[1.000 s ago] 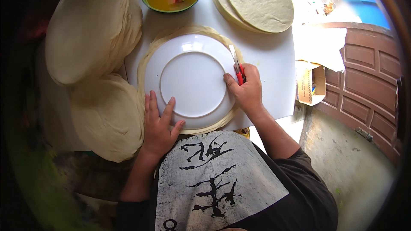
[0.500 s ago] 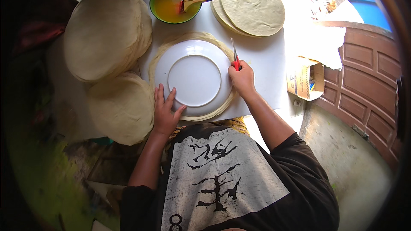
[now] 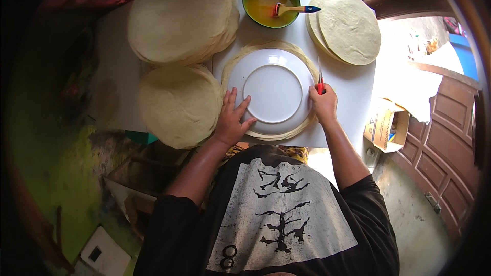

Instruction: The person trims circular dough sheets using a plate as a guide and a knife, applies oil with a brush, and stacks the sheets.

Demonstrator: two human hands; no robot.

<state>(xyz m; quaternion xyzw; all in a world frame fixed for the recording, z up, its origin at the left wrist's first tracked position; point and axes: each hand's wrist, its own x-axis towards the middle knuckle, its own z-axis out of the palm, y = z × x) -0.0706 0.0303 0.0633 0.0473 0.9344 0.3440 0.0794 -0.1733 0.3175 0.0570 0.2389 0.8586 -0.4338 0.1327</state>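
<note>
An upside-down white plate (image 3: 272, 93) lies on a stack of thin round dough sheets (image 3: 240, 60), whose edges show around its rim. My left hand (image 3: 233, 120) rests on the plate's lower left edge, fingers spread. At the plate's right edge my right hand (image 3: 324, 104) is closed on a red-handled cutter (image 3: 320, 87), its thin pointed metal blade directed away from me. Whether the blade touches the dough is unclear. The far part of the table holds a green bowl (image 3: 255, 18) of yellowish liquid, with a wooden-handled brush (image 3: 294, 9) leaning in it.
Tall piles of dough rounds stand far left (image 3: 179, 18) and near left (image 3: 179, 105). A smaller stack (image 3: 353, 28) sits at the far right of the white table (image 3: 345, 117). Beyond its right edge are an opened cardboard box (image 3: 381, 128) and a brown panelled door (image 3: 437, 138).
The whole view has shifted, so the table's things sit further right in it. Both hands keep almost the same places at the plate, the right still holding the cutter.
</note>
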